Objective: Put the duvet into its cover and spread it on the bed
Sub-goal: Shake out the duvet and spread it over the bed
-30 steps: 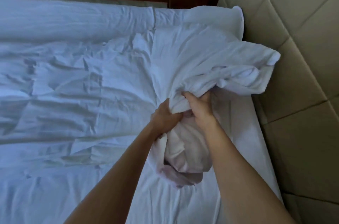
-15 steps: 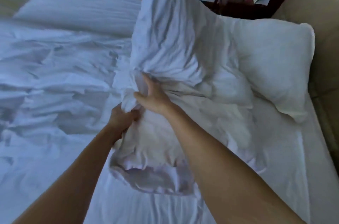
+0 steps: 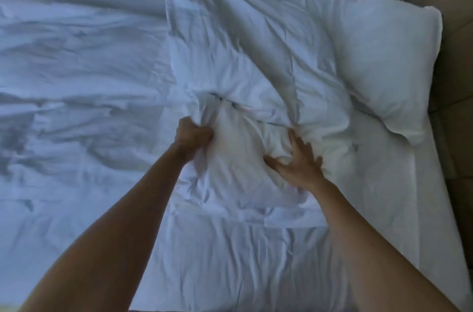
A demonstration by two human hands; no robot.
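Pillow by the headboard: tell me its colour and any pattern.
The pillow is plain white with no pattern, seen best in the head view.

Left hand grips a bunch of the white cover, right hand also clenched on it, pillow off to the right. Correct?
Not quite. In the head view the right hand lies flat with fingers spread, pressing the cover. The left hand does grip it; the pillow is on the right.

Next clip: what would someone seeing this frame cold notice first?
Two bare arms reaching into a white bed. The left hand grips a bunched fold of the duvet cover at centre, while the right hand presses flat with spread fingers beside it. A plump pillow lies at upper right.
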